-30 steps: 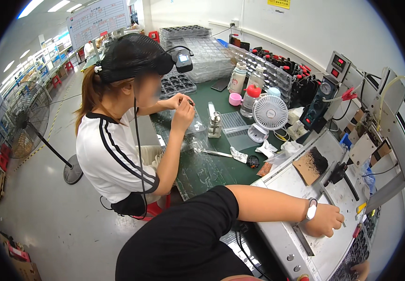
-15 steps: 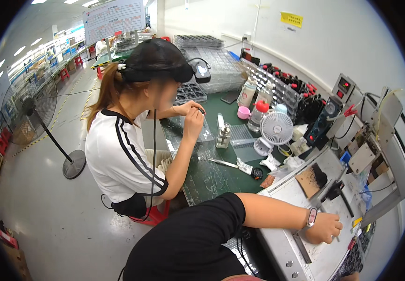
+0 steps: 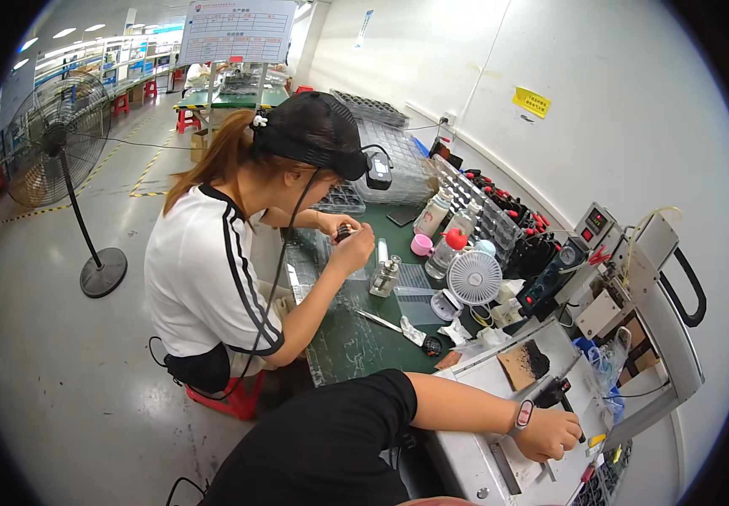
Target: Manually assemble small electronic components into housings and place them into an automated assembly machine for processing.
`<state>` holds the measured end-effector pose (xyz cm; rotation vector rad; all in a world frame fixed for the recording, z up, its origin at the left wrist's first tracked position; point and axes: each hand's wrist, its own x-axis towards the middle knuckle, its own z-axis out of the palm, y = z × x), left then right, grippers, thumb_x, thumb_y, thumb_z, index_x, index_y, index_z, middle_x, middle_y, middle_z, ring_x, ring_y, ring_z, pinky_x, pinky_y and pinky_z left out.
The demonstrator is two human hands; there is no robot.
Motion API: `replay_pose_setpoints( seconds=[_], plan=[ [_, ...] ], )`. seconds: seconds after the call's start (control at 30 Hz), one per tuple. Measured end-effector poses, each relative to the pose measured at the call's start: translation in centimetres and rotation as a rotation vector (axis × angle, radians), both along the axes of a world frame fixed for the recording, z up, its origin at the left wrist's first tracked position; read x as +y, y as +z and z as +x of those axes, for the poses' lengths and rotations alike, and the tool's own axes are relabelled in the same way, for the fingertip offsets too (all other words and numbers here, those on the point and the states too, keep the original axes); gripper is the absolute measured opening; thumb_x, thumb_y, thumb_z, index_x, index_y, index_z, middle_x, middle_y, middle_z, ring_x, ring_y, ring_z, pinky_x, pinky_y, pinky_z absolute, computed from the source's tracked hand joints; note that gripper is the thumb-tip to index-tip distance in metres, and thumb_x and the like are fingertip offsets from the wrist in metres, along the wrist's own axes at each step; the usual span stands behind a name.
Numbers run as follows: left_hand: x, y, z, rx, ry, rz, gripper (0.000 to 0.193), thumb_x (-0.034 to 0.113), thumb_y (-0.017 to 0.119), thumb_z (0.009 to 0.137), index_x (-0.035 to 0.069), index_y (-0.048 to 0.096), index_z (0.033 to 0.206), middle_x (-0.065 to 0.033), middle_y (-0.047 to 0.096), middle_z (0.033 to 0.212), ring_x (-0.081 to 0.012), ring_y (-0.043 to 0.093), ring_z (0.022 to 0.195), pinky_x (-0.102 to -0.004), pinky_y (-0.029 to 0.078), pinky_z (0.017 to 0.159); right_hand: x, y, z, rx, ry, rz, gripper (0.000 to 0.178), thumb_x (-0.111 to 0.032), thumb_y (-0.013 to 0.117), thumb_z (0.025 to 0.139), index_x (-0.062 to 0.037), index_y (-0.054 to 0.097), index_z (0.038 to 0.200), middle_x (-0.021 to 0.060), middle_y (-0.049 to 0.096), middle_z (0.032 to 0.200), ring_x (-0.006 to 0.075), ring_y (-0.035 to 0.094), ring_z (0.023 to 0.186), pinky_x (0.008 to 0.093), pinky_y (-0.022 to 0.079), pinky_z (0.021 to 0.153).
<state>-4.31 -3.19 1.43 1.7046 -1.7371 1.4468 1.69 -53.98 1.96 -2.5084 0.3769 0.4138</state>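
Note:
My left arm, in a black sleeve with a pale band at the wrist, reaches across from the lower edge to the right. My left hand [image 3: 547,436] is over the white bed of a bench machine [image 3: 459,455], its fingers curled closed. What they hold, if anything, is hidden. Beside the fingers lies a black bar [image 3: 572,413], with a black clamp-like piece [image 3: 552,391] next to it. A metal strip [image 3: 504,469] lies on the bed below the hand. My right hand is out of the picture.
A seated co-worker [image 3: 212,278] at the left holds a small dark part [image 3: 344,232] in both hands. On the green table [image 3: 339,337] are a small white fan [image 3: 475,278], a glass dispenser bottle [image 3: 385,277] and tweezers [image 3: 378,320]. A brown pad with black grit [image 3: 518,369] rests on the machine.
The view has swung, so the scene sits farther left and mostly lower. The hand at the lower right edge has left the picture. My left hand stays closed over the machine bed.

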Motion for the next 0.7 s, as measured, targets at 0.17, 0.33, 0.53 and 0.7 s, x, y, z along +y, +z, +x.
replay_pose_setpoints(
  seconds=[0.17,0.33,0.53,0.7],
  plan=[
    [-0.4,-0.5,-0.8,0.024,-0.122,-0.042,0.013,0.014,0.064,0.049,0.007,0.053,0.052,-0.0103,0.053,0.072,-0.0316,0.054,0.087,-0.0446,0.043,0.076,-2.5,-3.0,0.2,0.07,-0.108,0.134,0.037,-0.006,0.078,0.07,0.0037,0.063,0.103,0.0085,0.065,0.084,0.0223,0.06,0.068,0.0381,0.048,0.055],
    [0.3,-0.4,-0.1,0.078,-0.119,0.023,0.011,0.013,0.061,0.051,0.009,0.051,0.053,-0.0089,0.053,0.073,-0.0309,0.054,0.086,-0.0456,0.042,0.079,-4.3,-2.9,-1.9,0.118,-0.209,0.04,0.034,-0.002,0.076,0.071,0.0035,0.063,0.101,0.0089,0.065,0.085,0.0222,0.061,0.068,0.0373,0.049,0.054],
    [-0.2,0.1,-0.4,0.047,-0.057,0.026,0.01,0.015,0.062,0.052,0.01,0.054,0.054,-0.0062,0.054,0.075,-0.0276,0.053,0.091,-0.0422,0.042,0.082,-11.7,-3.2,-1.9,-0.035,-0.588,0.382,0.029,-0.003,0.059,0.082,0.0046,0.061,0.11,0.0138,0.063,0.103,0.0261,0.059,0.084,0.0409,0.049,0.072],
    [0.5,-0.3,-0.4,0.099,-0.016,0.05,0.008,0.016,0.061,0.054,0.01,0.056,0.055,-0.0061,0.055,0.076,-0.0275,0.054,0.092,-0.0418,0.041,0.085,-12.1,-0.5,-1.5,0.038,-0.612,0.286,0.032,-0.004,0.061,0.082,0.0017,0.059,0.114,0.0136,0.063,0.105,0.0282,0.059,0.088,0.0424,0.048,0.075]
  ],
)
